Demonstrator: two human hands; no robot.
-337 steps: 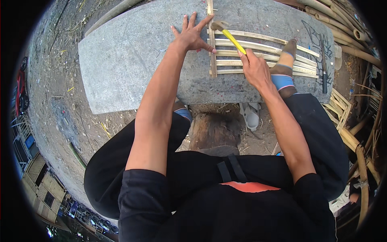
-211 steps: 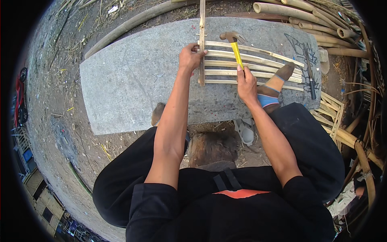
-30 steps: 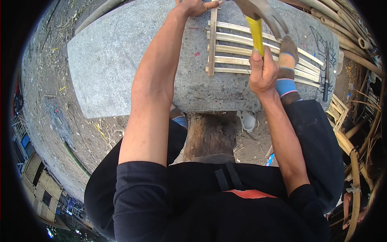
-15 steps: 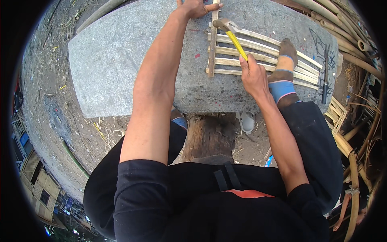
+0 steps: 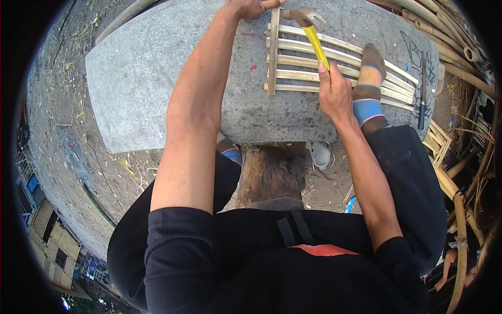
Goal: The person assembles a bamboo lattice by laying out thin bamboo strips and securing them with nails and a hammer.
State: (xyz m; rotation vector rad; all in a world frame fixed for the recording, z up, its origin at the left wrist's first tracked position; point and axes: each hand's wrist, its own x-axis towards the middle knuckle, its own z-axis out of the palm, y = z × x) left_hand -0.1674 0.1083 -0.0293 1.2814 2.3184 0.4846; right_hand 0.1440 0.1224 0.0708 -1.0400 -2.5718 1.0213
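Note:
My right hand [image 5: 335, 94] is closed round the yellow handle of a claw hammer [image 5: 317, 44]. The hammer's head lies over the far end of a dark wooden crosspiece [image 5: 272, 65]. Several pale bamboo slats [image 5: 300, 75] run rightward from that crosspiece, side by side with gaps between them. My right foot [image 5: 372, 60], in a brown and blue sock, presses on the slats. At the top edge, my left hand [image 5: 251, 8] is cut off by the frame. Its thumb stretches toward the crosspiece's far end, while most of the other fingers are out of view.
A grey board [image 5: 157, 89] lies under the slats as a work surface. A dark-handled tool with a long thin blade [image 5: 422, 112] rests at its right. A wood stump [image 5: 269, 175] stands between my legs. Bamboo poles [image 5: 429, 23] are piled at the far right.
The hammer has shifted slightly right and farther away, its head tilting. The crosspiece and the slats' left ends have moved a little farther from me. My left hand has also slid slightly away.

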